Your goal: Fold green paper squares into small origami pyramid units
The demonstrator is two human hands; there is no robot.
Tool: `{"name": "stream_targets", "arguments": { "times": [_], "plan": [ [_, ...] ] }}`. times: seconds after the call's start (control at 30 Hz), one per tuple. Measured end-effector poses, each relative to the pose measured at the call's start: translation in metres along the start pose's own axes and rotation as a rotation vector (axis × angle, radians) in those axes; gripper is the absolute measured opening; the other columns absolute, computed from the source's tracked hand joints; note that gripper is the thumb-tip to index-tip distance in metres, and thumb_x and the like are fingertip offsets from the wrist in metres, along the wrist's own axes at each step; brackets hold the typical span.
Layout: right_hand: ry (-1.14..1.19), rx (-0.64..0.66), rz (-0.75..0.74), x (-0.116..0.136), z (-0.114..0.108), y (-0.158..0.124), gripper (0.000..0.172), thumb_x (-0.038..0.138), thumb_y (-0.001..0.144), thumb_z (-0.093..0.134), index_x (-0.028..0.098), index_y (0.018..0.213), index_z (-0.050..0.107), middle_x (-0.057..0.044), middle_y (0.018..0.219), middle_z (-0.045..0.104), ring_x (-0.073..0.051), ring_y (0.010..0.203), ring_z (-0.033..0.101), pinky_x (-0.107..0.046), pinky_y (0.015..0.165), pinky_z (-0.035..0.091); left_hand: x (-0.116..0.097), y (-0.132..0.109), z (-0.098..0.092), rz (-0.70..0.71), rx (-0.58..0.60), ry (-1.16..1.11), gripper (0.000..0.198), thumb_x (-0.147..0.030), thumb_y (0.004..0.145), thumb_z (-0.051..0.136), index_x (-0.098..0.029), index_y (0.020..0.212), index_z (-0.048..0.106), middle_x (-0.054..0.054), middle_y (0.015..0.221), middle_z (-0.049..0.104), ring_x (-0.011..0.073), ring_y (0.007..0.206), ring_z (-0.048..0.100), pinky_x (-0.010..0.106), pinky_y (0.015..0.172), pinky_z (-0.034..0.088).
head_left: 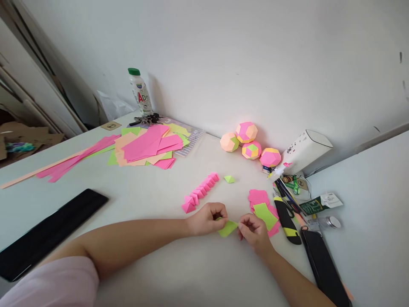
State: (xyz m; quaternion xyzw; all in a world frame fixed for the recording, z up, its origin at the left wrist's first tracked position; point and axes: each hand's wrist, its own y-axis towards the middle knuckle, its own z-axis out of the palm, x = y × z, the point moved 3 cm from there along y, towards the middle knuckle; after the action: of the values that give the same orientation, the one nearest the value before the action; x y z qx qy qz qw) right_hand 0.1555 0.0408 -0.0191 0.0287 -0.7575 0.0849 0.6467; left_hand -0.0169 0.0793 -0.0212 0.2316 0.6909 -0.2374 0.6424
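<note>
Between my two hands is a small green piece of paper (227, 229), held just above the table. My left hand (207, 219) pinches its left corner between thumb and fingers. At its right corner, my right hand (253, 230) closes thumb and fingertips on the paper's tip. Beyond my left hand runs a slanted row of folded pink paper pieces (201, 192). One folded green paper piece (229, 179) lies apart, to the right of that row. Beside my right hand sits a stack of pink paper pieces (258, 196) with a green sheet (265, 216) on top.
Several paper balls (246, 132) rest by the wall. A pile of coloured paper (147, 147) lies at the back left, near a bottle (140, 93) and keys. A black slab (47, 234) is at left; a utility knife (286, 221) and black case (324, 266) lie right.
</note>
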Motion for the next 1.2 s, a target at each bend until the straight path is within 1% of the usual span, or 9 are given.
{"name": "stream_targets", "arguments": {
  "times": [0.1,0.23,0.3,0.4,0.53,0.83,0.97,1.07,1.2],
  "plan": [
    [0.076,-0.015,-0.037,0.0,-0.003,-0.001,0.014,0.023,0.078,0.054,0.019,0.066,0.048,0.002,0.056,0.055,-0.011,0.046,0.05,-0.022,0.045,0.04,0.003,0.001,-0.002,0.0,0.002,-0.049,0.012,-0.02,0.074,0.055,-0.015,0.066,0.048,-0.004,0.062,0.046,0.0058,0.052,0.037,0.018,0.047,0.029],
    [0.058,0.032,-0.055,-0.001,0.001,-0.002,0.012,0.03,0.083,0.054,0.019,0.083,0.051,-0.001,0.074,0.058,-0.011,0.053,0.053,-0.024,0.05,0.043,0.002,0.001,-0.002,0.019,0.016,-0.045,0.01,-0.019,0.075,0.054,-0.015,0.068,0.049,-0.004,0.063,0.047,0.0059,0.053,0.038,0.018,0.048,0.03],
    [-0.023,0.079,-0.044,-0.003,0.005,-0.001,0.013,0.032,0.084,0.054,0.019,0.086,0.054,0.0,0.069,0.055,-0.012,0.054,0.052,-0.024,0.052,0.043,-0.001,0.0,-0.001,0.028,0.013,-0.009,0.009,-0.017,0.074,0.054,-0.014,0.067,0.05,-0.004,0.063,0.046,0.0057,0.052,0.037,0.018,0.048,0.03],
    [-0.128,0.118,-0.046,-0.003,0.009,0.0,0.017,0.032,0.085,0.052,0.018,0.077,0.055,0.003,0.057,0.05,-0.012,0.051,0.048,-0.023,0.049,0.039,-0.004,0.0,0.003,0.045,0.017,0.053,0.004,-0.015,0.074,0.053,-0.015,0.07,0.054,-0.003,0.067,0.051,0.0068,0.056,0.043,0.019,0.051,0.034],
    [-0.158,0.129,-0.057,-0.001,0.01,0.0,0.014,0.028,0.083,0.053,0.017,0.074,0.055,0.003,0.055,0.05,-0.011,0.048,0.044,-0.022,0.045,0.035,-0.006,-0.001,0.007,0.049,0.017,0.13,0.002,-0.013,0.071,0.055,-0.015,0.07,0.056,-0.001,0.071,0.055,0.0093,0.063,0.049,0.02,0.055,0.037],
    [0.014,0.066,-0.015,-0.002,0.0,-0.002,0.015,0.028,0.076,0.056,0.019,0.066,0.049,0.002,0.059,0.052,-0.012,0.048,0.051,-0.024,0.048,0.043,-0.004,0.0,0.0,-0.106,0.039,-0.091,0.009,-0.018,0.07,0.057,-0.015,0.067,0.049,-0.006,0.057,0.044,0.0062,0.049,0.036,0.019,0.046,0.029],
    [0.065,0.034,-0.003,-0.004,-0.003,0.0,0.017,0.03,0.077,0.055,0.02,0.066,0.048,0.001,0.063,0.052,-0.011,0.049,0.051,-0.024,0.048,0.044,-0.002,0.001,-0.004,-0.098,0.019,-0.167,0.013,-0.024,0.073,0.057,-0.015,0.069,0.048,-0.005,0.06,0.044,0.0067,0.052,0.035,0.02,0.048,0.027],
    [0.053,0.038,0.0,-0.004,-0.003,0.0,0.018,0.032,0.078,0.054,0.02,0.067,0.049,0.001,0.063,0.052,-0.011,0.049,0.052,-0.024,0.048,0.043,-0.003,0.0,-0.004,-0.086,0.042,-0.195,0.015,-0.029,0.076,0.057,-0.015,0.075,0.05,-0.004,0.065,0.047,0.0075,0.055,0.038,0.021,0.051,0.029],
    [-0.019,0.085,-0.01,-0.003,0.0,-0.001,0.019,0.034,0.08,0.055,0.019,0.069,0.05,0.002,0.059,0.052,-0.012,0.05,0.051,-0.025,0.049,0.044,-0.004,-0.001,0.0,-0.072,0.097,-0.1,0.016,-0.03,0.077,0.058,-0.015,0.083,0.055,-0.005,0.062,0.046,0.0071,0.053,0.038,0.02,0.05,0.031]
  ]
}}
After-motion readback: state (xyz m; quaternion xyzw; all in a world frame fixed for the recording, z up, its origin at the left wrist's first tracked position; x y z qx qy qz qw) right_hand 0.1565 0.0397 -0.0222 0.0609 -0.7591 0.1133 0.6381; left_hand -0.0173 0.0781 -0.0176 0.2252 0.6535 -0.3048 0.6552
